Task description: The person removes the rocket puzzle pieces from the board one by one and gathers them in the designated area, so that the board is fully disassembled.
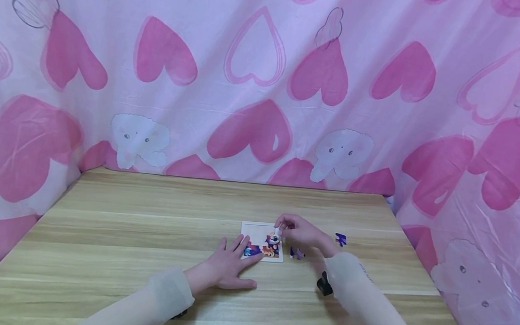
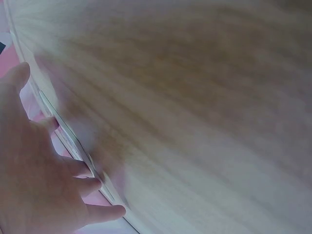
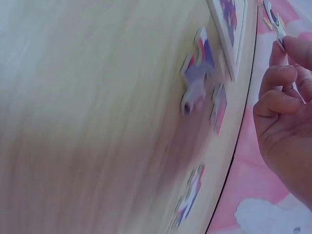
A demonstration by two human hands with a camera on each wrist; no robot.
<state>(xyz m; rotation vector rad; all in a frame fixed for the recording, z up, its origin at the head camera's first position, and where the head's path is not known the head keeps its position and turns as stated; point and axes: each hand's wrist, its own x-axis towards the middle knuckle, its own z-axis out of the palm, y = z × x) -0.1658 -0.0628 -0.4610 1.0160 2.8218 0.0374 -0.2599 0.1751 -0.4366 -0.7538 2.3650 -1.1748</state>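
A small jigsaw board (image 1: 255,231) with a white border lies on the table, its lower part filled with colourful pieces and its upper left bare. My left hand (image 1: 230,264) rests with spread, straight fingers at the board's lower left corner; the left wrist view shows those fingers (image 2: 87,186) along the board's edge. Over the right side of the board, my right hand (image 1: 301,231) pinches a jigsaw piece (image 3: 278,24) between thumb and forefinger, its other fingers curled. The piece is held tilted up, and part of it is hidden by the fingertips.
Loose jigsaw pieces (image 1: 297,254) lie just right of the board, below the right hand. Another piece (image 1: 340,239) is farther right, beyond the right wrist. The wooden table (image 1: 149,215) ends at a pink heart-patterned curtain (image 1: 244,131) at the back and sides.
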